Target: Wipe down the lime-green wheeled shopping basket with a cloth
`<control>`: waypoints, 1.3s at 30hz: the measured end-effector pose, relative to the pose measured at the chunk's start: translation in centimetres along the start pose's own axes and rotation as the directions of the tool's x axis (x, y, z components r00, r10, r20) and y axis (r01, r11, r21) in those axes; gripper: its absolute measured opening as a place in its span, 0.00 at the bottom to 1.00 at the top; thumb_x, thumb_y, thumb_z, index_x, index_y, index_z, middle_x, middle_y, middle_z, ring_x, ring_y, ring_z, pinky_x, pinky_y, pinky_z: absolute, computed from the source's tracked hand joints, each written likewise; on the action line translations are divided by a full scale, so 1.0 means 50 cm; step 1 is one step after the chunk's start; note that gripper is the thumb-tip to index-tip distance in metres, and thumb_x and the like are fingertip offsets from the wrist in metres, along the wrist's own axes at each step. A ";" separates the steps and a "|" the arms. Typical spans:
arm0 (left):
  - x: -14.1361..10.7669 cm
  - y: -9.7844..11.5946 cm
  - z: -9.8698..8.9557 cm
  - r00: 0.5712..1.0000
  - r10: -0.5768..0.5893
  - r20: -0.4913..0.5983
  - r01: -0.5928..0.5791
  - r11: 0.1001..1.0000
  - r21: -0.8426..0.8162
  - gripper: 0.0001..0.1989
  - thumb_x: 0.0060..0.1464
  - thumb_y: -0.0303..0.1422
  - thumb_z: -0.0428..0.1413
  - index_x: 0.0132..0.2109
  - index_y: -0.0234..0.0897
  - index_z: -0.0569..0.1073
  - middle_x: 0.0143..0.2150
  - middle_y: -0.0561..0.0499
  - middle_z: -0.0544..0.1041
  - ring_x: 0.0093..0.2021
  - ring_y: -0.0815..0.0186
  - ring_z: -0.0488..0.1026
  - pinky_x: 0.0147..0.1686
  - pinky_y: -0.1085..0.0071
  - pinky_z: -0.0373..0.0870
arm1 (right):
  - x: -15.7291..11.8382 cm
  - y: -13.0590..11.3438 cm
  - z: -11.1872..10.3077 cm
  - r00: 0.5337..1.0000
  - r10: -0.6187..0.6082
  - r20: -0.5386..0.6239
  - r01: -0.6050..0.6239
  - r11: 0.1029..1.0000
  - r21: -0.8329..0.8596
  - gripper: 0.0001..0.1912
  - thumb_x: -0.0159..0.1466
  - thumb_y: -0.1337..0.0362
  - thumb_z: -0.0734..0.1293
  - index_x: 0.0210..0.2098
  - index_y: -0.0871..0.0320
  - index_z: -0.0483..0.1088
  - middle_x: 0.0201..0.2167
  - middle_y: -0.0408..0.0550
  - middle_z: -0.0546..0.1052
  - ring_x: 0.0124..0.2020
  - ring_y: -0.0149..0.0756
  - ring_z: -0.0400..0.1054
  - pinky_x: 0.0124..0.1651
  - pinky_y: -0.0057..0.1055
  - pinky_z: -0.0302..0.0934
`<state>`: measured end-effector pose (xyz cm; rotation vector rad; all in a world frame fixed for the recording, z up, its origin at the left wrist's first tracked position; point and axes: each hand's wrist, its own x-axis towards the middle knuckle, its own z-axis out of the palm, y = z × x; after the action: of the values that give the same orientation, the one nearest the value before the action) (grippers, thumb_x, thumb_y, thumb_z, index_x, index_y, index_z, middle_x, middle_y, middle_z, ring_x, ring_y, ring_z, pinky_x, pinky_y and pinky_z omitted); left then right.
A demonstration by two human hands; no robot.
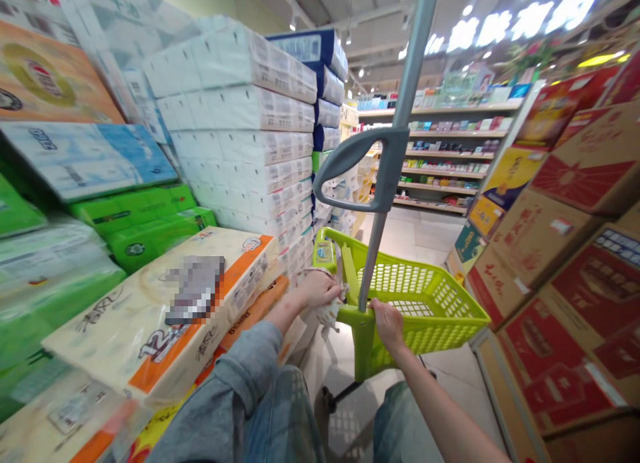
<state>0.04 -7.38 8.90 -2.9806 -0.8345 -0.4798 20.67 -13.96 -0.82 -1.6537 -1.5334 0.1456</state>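
A lime-green shopping cart (430,333) with a perforated basket stands in front of my knees. From its near edge rises a grey metal pole (375,259) carrying a grey loop handle (393,169). My left hand (320,287) is closed around a crumpled pale cloth (329,314) with a faint pattern, against the cart's near left edge. Just right of the pole's foot, my right hand (389,324) grips the green basket rim, its fingers wrapped over the edge.
Packs of tissue (170,303) are piled on the left, a blurred-out dark object (197,289) lying on one. Behind them rises a tall stack of white packs (250,123). Red and brown cartons (560,303) line the right side. Stocked shelves (440,153) stand at the far end.
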 end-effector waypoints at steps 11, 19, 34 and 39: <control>0.045 0.084 -0.010 0.957 -0.076 0.280 0.021 0.980 0.196 0.22 0.54 0.40 0.45 0.25 0.32 0.77 0.25 0.41 0.78 0.26 0.60 0.74 0.26 0.69 0.64 | 0.004 0.022 -0.034 0.999 -0.015 0.044 0.020 0.993 -0.120 0.33 0.64 0.51 0.45 0.21 0.55 0.74 0.19 0.49 0.75 0.23 0.34 0.66 0.26 0.29 0.47; -0.005 0.109 0.014 1.000 0.003 -0.023 -0.001 0.997 0.080 0.21 0.55 0.34 0.43 0.22 0.34 0.74 0.22 0.47 0.76 0.24 0.68 0.71 0.30 0.72 0.64 | 0.012 0.038 -0.038 1.000 -0.018 0.014 0.019 0.999 -0.047 0.31 0.62 0.51 0.46 0.16 0.55 0.70 0.17 0.49 0.73 0.22 0.35 0.64 0.26 0.29 0.48; -0.092 0.165 0.096 0.879 0.100 -0.466 -0.067 0.994 0.088 0.14 0.57 0.34 0.39 0.26 0.38 0.62 0.26 0.47 0.67 0.32 0.64 0.66 0.35 0.67 0.66 | 0.053 0.083 -0.035 0.982 -0.030 0.187 -0.020 0.965 0.260 0.25 0.57 0.49 0.52 0.11 0.55 0.62 0.14 0.47 0.68 0.19 0.34 0.60 0.25 0.30 0.51; -0.090 0.125 0.049 0.944 0.113 -0.309 -0.088 0.992 0.093 0.15 0.57 0.34 0.40 0.26 0.37 0.63 0.27 0.50 0.70 0.29 0.69 0.67 0.32 0.72 0.65 | 0.068 0.075 -0.021 0.973 -0.040 0.229 -0.025 0.962 0.273 0.24 0.56 0.49 0.53 0.12 0.56 0.62 0.14 0.46 0.68 0.20 0.34 0.61 0.26 0.30 0.53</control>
<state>0.28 -14.82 5.68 -2.7516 -0.6504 -0.8660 24.99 -11.12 -1.05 -1.4477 -1.6096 0.5411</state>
